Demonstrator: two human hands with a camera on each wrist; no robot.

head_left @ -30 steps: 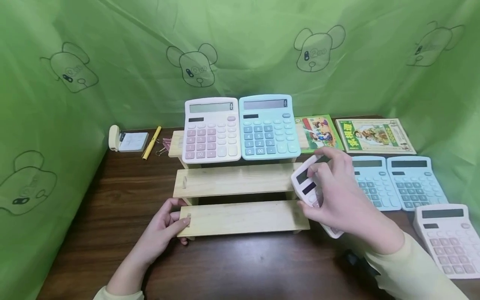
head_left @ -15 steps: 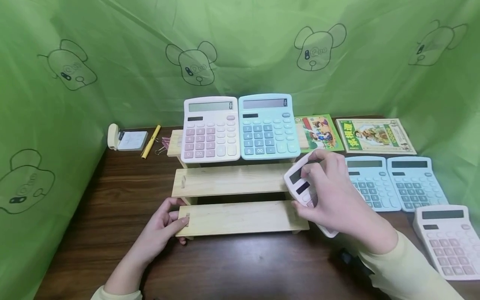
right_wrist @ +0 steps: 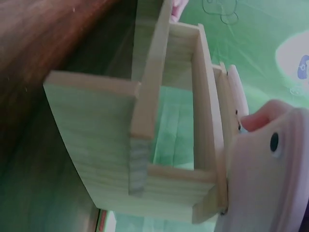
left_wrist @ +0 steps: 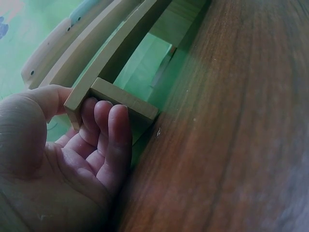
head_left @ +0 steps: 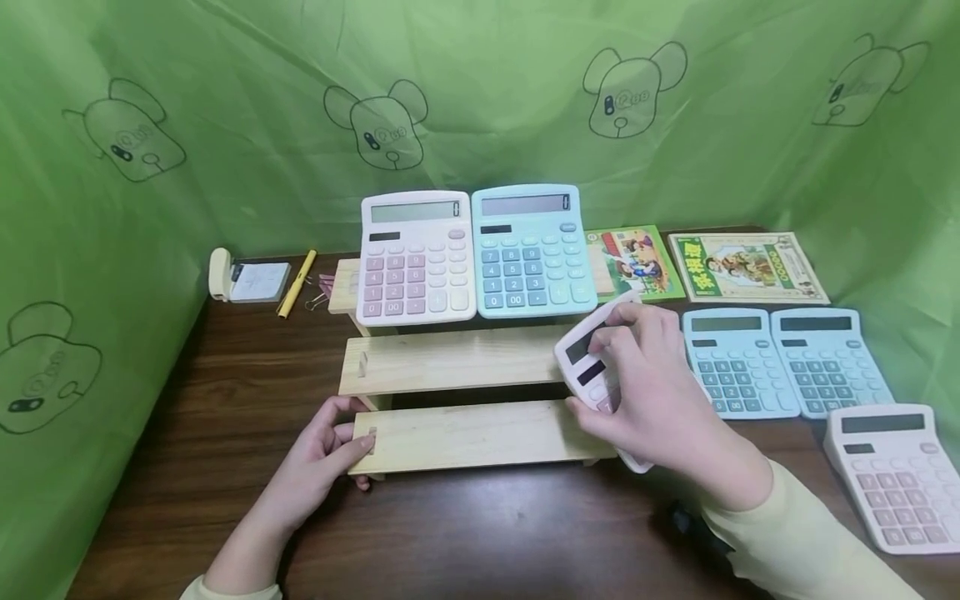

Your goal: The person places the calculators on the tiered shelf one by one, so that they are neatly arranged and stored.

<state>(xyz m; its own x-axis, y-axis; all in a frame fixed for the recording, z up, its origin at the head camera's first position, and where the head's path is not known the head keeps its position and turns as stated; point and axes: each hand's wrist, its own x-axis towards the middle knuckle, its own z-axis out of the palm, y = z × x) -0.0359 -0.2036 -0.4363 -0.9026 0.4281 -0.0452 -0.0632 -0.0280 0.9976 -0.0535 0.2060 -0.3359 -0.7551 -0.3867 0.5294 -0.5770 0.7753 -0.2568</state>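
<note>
A three-step wooden stand (head_left: 465, 433) stands on the table. My left hand (head_left: 318, 458) grips the left end of its lowest step, thumb on top and fingers curled beneath, as the left wrist view shows. In my right hand (head_left: 645, 375) is a white-and-pink calculator (head_left: 581, 343), tilted, at the right end of the two lower steps. The right wrist view shows the back of that calculator (right_wrist: 263, 169) beside the stand's side panel (right_wrist: 91, 130). On the top step, a pink calculator (head_left: 416, 258) and a blue calculator (head_left: 532, 250) lean side by side.
Two blue calculators (head_left: 726, 362) and a pink-keyed calculator (head_left: 892, 479) lie at the right. Behind them are a green picture book (head_left: 645, 262) and a second booklet (head_left: 750, 267). A notepad (head_left: 260, 282), yellow pen (head_left: 297, 283) and binder clips (head_left: 322, 287) lie at the back left.
My right hand has carried the held calculator a little to the left, further over the right end of the steps. My left hand keeps its grip on the lowest step.
</note>
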